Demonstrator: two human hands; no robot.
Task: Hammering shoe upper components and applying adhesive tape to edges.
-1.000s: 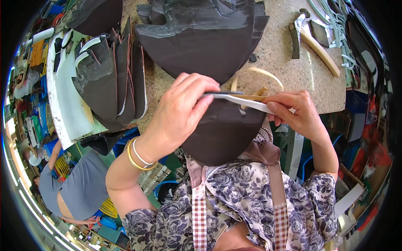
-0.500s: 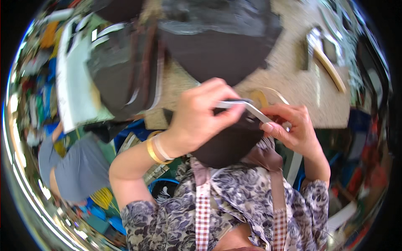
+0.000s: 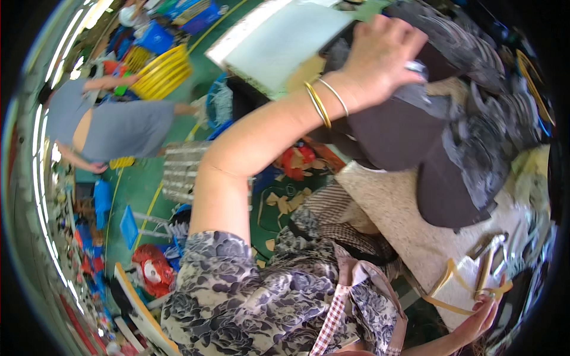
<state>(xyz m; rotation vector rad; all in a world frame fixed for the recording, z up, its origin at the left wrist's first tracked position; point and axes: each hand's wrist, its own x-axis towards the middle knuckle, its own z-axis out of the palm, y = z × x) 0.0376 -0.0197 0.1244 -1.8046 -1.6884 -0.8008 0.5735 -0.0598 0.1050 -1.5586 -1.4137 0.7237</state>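
My left hand (image 3: pixel 380 62) reaches far across the table over dark brown, rounded flat pieces (image 3: pixel 398 133), its fingers bent downward. A small greyish-white spot shows at its fingertips; what they grip is hidden and blurred. My right hand (image 3: pixel 480 320) is low at the right, its fingers closed at a narrow tan strip (image 3: pixel 454 305) that curves in a loop. Beside it lies a tool with a pale handle and metal head (image 3: pixel 488 261), partly behind the strip. More dark pieces with wrinkled grey upper parts (image 3: pixel 475 151) overlap in front of my left hand.
The beige table (image 3: pixel 386 199) has its edge beside my body. A pale flat board (image 3: pixel 285 44) stands at the top. Grey-green scraps (image 3: pixel 525 243) pile at the right edge. At the left, another person (image 3: pixel 113 121) bends near yellow baskets (image 3: pixel 163 74); tan scraps (image 3: pixel 285 202) lie below the table.
The view has turned left. My hands have moved apart from the white strip they held together: the left up over the dark pieces, the right down to the tan strip.
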